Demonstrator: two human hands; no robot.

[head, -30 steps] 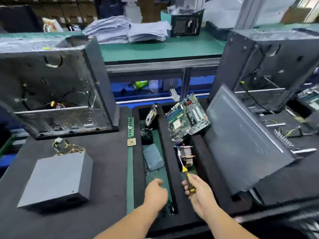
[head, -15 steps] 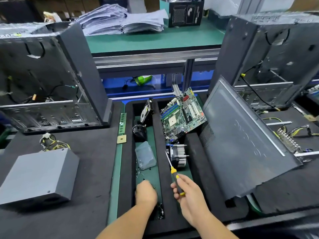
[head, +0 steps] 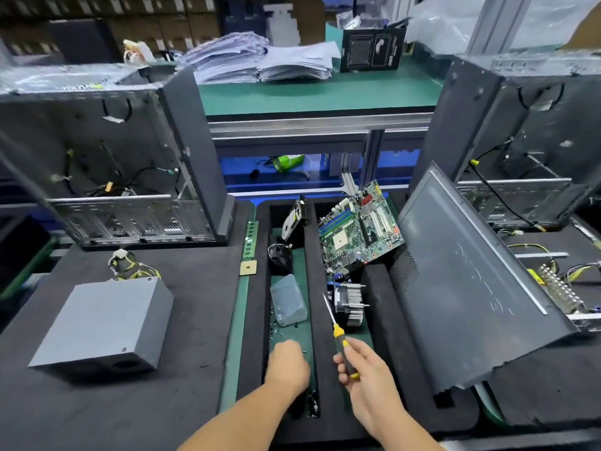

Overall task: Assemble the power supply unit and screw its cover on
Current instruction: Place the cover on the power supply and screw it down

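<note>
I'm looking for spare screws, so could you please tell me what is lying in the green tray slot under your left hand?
Small dark screws lie loose on the green tray slot, beside a clear plastic box. The left hand reaches down there, covering whatever is beneath its fingers.

1. The left hand (head: 286,362) is smeared with blur over the green slot, knuckles up; its fingers are hidden beneath it, so whether they hold anything cannot be told.
2. The small dark bits (head: 276,330) scattered in that slot are too tiny to name.
3. The computer case (head: 107,157) on the left is cut off by the picture's edge.
4. The screwdriver (head: 338,333) handle's lower end disappears inside the right hand (head: 367,372).
</note>
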